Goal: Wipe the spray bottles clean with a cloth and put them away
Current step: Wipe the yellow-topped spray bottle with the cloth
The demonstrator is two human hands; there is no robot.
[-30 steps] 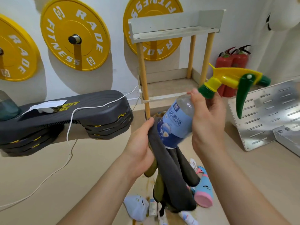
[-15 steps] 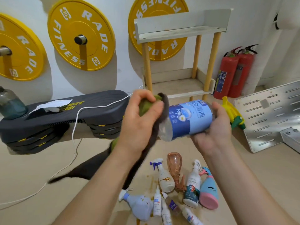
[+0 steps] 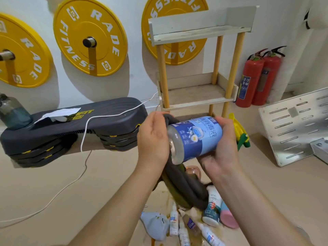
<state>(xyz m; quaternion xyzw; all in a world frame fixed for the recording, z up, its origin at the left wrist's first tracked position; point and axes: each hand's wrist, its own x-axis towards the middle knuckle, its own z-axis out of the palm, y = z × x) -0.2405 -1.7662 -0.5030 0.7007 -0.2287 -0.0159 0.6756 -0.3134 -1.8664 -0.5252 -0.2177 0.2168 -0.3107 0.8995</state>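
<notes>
A blue-labelled spray bottle (image 3: 197,137) lies sideways in the air, its yellow and green trigger head (image 3: 239,132) pointing right. My right hand (image 3: 221,150) grips its upper body from behind and below. My left hand (image 3: 152,139) holds a dark grey cloth (image 3: 184,185) against the bottle's base, and the cloth's tail hangs down over the floor. Several other spray bottles (image 3: 188,224) lie on the floor below, partly hidden by the cloth. A two-tier wooden shelf (image 3: 198,96) stands against the wall behind.
A black step platform (image 3: 74,125) with a white cable (image 3: 85,139) sits to the left. Two red fire extinguishers (image 3: 255,77) stand right of the shelf. A perforated metal panel (image 3: 294,125) leans at the right. Yellow weight plates (image 3: 90,36) hang on the wall.
The bottle went from upright to lying sideways, trigger to the right. My left hand brought the cloth up round the bottle's base, and the cloth's tail swung down beneath it.
</notes>
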